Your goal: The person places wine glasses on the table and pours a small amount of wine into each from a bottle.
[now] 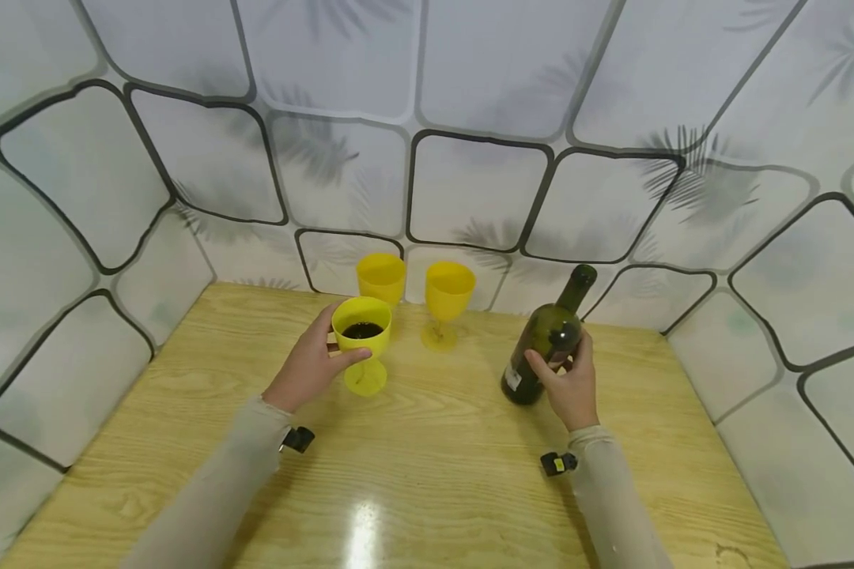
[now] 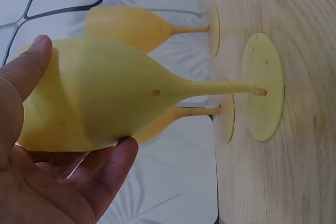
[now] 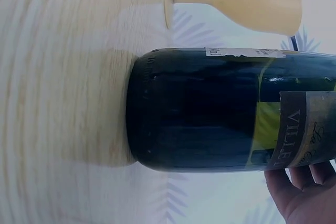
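Observation:
My left hand [image 1: 311,362] grips the bowl of a yellow wine glass [image 1: 365,371] with dark liquid [image 1: 362,329] inside. The thumb lies on the near side, the fingers curl round the far side. In the left wrist view this wine glass [image 2: 105,93] is upright, its foot at the tabletop. My right hand [image 1: 571,391] holds a green glass wine bottle [image 1: 532,348] round its body, to the right. Torn label pieces show on the bottle [image 3: 199,111] in the right wrist view. The bottle looks upright, its base at or just above the table; I cannot tell which.
Behind the held glass stands a second yellow wine glass [image 1: 380,273], partly hidden. A third yellow wine glass [image 1: 450,288] stands to its right, near the back wall. Patterned walls [image 1: 480,190] border the wooden table [image 1: 427,458] at the back and both sides.

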The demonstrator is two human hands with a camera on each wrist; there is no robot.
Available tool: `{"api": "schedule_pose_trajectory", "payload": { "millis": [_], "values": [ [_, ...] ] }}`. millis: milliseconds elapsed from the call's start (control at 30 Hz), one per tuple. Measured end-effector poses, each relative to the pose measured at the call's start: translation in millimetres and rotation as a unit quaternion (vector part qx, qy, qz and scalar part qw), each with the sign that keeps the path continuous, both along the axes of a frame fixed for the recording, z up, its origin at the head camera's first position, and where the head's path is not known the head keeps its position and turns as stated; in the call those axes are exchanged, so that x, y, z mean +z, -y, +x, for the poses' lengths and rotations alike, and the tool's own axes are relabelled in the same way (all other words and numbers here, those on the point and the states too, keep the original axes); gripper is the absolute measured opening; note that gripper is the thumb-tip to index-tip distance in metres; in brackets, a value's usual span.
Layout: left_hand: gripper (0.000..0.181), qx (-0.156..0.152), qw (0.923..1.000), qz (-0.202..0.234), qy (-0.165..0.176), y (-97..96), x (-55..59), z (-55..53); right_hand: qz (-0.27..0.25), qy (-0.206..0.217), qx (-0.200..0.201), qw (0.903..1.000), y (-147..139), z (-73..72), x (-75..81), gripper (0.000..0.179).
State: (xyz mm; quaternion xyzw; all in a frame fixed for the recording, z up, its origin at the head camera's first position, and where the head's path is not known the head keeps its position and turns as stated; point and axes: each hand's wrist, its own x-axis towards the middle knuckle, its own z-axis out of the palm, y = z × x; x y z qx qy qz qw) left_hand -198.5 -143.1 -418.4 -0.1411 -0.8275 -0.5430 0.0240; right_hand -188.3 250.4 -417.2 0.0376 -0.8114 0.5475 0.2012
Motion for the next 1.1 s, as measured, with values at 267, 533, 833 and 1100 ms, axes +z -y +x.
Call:
{"api": "schedule_pose_trajectory", "payload": {
  "millis": [267,533,833,1100],
  "values": [
    [0.084,0.052,0.9985,-0.013,-0.008,23.8,-0.5,-4.9,0.006,-0.008,-0.003,0.9999,0.9,3.1,2.8,0.076],
    [0.086,0.103,0.9942,-0.023,-0.018,39.2,-3.3,-16.5,0.007,-0.013,-0.004,0.9999,1.2,2.5,1.5,0.076],
    [0.090,0.138,0.9901,-0.012,-0.023,47.1,-4.2,-34.1,-0.004,-0.009,0.001,0.9999,1.3,2.6,1.5,0.076],
    [0.092,0.158,0.9868,0.006,-0.032,49.1,-7.5,-47.9,-0.002,-0.001,-0.002,1.0000,1.1,3.0,2.6,0.076]
  ]
}}
